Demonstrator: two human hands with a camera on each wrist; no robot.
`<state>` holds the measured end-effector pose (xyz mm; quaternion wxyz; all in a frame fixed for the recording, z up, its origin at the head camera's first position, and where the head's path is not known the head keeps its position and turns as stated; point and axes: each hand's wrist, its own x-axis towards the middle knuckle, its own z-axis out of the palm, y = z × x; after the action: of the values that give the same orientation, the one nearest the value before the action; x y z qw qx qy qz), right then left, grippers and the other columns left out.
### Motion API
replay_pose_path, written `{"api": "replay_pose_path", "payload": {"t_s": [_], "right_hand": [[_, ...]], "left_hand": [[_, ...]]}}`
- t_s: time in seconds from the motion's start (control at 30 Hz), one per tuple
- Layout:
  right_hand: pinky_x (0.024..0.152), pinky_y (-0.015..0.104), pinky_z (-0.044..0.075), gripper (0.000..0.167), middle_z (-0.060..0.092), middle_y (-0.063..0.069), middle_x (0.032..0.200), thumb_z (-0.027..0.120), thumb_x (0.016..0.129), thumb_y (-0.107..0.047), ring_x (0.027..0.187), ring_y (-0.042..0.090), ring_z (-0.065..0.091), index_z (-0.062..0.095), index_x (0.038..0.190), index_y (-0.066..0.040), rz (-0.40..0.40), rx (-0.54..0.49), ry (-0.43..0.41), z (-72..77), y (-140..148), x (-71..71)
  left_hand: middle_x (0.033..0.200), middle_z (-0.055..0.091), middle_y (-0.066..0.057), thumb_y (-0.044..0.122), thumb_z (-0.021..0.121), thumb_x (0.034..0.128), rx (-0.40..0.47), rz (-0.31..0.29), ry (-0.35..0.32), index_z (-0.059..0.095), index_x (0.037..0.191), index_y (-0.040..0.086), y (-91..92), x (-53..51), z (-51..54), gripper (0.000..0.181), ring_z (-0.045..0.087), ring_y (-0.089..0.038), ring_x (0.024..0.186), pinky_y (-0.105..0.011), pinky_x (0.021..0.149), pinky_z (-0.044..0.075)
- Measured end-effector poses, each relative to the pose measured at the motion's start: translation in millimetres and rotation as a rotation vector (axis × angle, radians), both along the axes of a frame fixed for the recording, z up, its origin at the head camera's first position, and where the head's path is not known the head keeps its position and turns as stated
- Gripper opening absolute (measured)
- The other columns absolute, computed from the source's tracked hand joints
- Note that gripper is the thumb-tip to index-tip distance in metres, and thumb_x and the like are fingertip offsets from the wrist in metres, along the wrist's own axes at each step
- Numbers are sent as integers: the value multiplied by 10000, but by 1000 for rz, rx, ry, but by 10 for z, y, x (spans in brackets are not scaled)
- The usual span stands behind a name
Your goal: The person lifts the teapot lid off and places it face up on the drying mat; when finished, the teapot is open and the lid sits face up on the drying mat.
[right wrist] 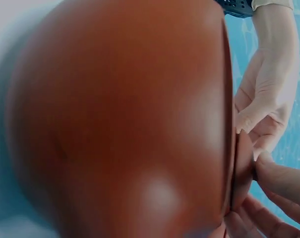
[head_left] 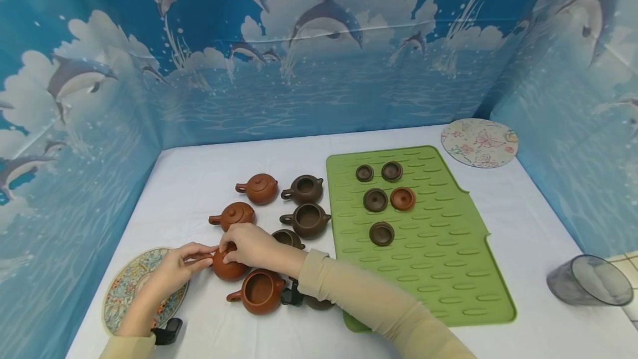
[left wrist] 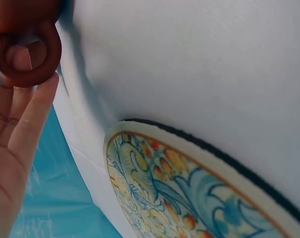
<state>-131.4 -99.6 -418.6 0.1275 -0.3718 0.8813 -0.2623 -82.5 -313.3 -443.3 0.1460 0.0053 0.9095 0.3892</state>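
Note:
A reddish-brown teapot [head_left: 228,268] stands at the left, between both hands. The left hand [head_left: 171,273] pinches its handle; the left wrist view shows fingers [left wrist: 33,111] around the ring-shaped handle [left wrist: 54,49]. From above, the right hand [head_left: 251,245] grips the lid's knob with thumb and fingertips. In the right wrist view the lid [right wrist: 243,168] is held by the right hand [right wrist: 281,193], partly behind a large rounded pot [right wrist: 125,119]; whether it sits flush cannot be told. An open reddish pot [head_left: 260,291] stands just beside, under the right wrist.
Two lidded teapots [head_left: 261,188] [head_left: 234,215] stand behind the hands, with several open dark pots [head_left: 307,220] to their right. A green mat [head_left: 423,270] holds several lids [head_left: 402,198]. Round patterned mats [head_left: 119,292] [head_left: 479,143] lie left and back right; a grey glass [head_left: 573,281] is far right.

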Motion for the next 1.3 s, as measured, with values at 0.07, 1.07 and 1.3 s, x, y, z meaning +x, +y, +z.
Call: {"api": "replay_pose_path", "payload": {"t_s": [0.07, 1.07, 1.3], "right_hand": [[816, 115, 458, 136, 667, -79, 1014, 750, 882, -266, 929, 27, 579, 733, 997, -194, 0, -4, 3, 3, -2, 2], [895, 315, 568, 228, 638, 44, 1068, 568, 970, -85, 932, 133, 676, 570, 1165, 33, -325, -822, -963, 95, 1822, -79], [929, 290, 547, 211, 668, 8, 1128, 435, 1031, -49, 1033, 143, 694, 583, 1173, -98, -394, -1029, -1014, -195, 2747, 74]], "left_hand": [[1209, 663, -162, 183, 690, 927, -13, -8, 9, 694, 1196, 64, -2, 1, -10, 294, 618, -380, 1150, -419, 848, 570], [1043, 700, -76, 83, 694, 906, -108, -14, 158, 731, 1131, 72, 49, 34, -45, 228, 654, -317, 1040, -429, 881, 566], [1042, 700, -62, 90, 695, 905, -123, -30, 166, 730, 1141, 83, 46, 18, -28, 238, 654, -289, 1034, -378, 853, 577]]}}
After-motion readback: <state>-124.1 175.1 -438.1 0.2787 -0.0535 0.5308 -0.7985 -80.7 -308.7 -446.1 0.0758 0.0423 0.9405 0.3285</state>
